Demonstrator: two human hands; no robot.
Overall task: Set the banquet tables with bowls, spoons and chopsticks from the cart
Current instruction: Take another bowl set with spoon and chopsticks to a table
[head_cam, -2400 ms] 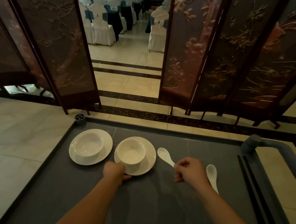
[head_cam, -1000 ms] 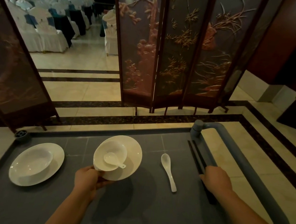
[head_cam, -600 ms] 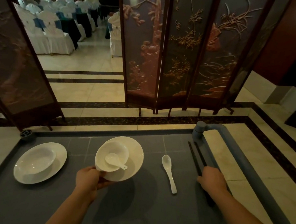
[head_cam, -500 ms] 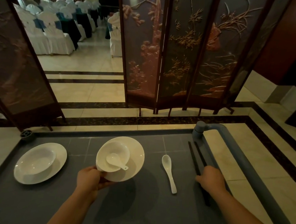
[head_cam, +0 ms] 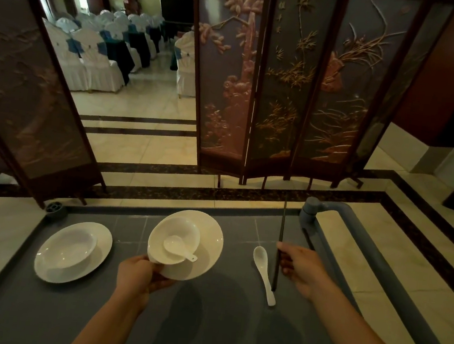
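My left hand [head_cam: 137, 278] grips the near rim of a white plate [head_cam: 208, 256], lifted and tilted above the grey cart [head_cam: 204, 323]. On that plate sits a white bowl [head_cam: 175, 235] with a white spoon [head_cam: 177, 249] inside it. My right hand [head_cam: 301, 268] pinches dark chopsticks [head_cam: 280, 233], raised off the cart and pointing away from me. A second white spoon [head_cam: 264, 273] lies on the cart just left of my right hand. Another bowl [head_cam: 68, 247] on a plate [head_cam: 100, 245] rests at the cart's left.
The cart's blue-grey handle bar [head_cam: 358, 241] runs along its right side. Carved folding screens [head_cam: 286, 80] stand ahead and at the left [head_cam: 25, 80], with a gap between them. Through it are banquet chairs in white covers [head_cam: 98, 54] on a tiled floor.
My right hand has lifted the chopsticks off the cart's right edge and brought them leftward, tips pointing away. My left hand still holds up the plate with bowl and spoon.
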